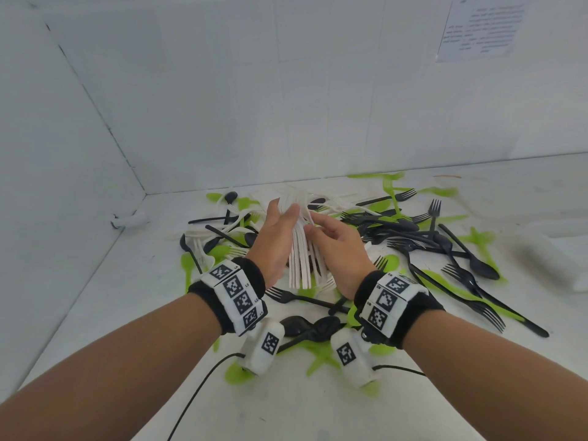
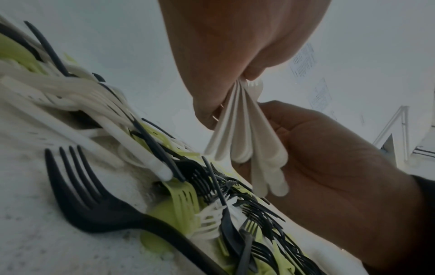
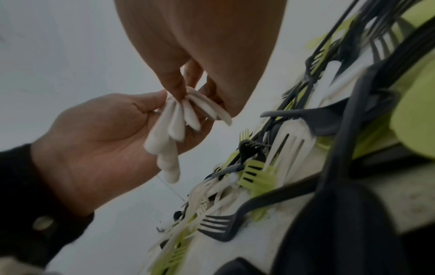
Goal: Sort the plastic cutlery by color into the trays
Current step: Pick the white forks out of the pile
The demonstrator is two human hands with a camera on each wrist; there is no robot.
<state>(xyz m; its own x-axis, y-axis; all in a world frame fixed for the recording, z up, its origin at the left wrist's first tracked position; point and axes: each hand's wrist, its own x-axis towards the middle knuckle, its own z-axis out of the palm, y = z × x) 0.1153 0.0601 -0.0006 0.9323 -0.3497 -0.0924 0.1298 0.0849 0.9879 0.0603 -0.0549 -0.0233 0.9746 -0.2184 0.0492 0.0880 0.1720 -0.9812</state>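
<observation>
Both hands hold one bundle of white plastic forks (image 1: pixel 302 259) upright over the pile, tines pointing away from me. My left hand (image 1: pixel 284 219) grips the bundle from the left, thumb against it. My right hand (image 1: pixel 318 227) pinches it from the right. In the left wrist view the white handles (image 2: pixel 242 134) fan out below my left hand (image 2: pixel 246 76), with my right hand (image 2: pixel 329 158) behind them. The right wrist view shows the right hand (image 3: pixel 186 91) pinching the handles (image 3: pixel 174 126) and the left hand (image 3: pixel 98 145) cupping them. Below lies the mixed pile of black, green and white cutlery (image 1: pixel 397 230).
The pile spreads across the white table (image 1: pixel 111 313) from the back wall to my wrists. Black forks (image 1: pixel 477 300) and green pieces reach far right. A pale blurred object (image 1: pixel 541 253) lies at the right edge. A black cable (image 1: pixel 197 393) runs toward me. A paper sheet (image 1: pixel 480 27) hangs on the wall.
</observation>
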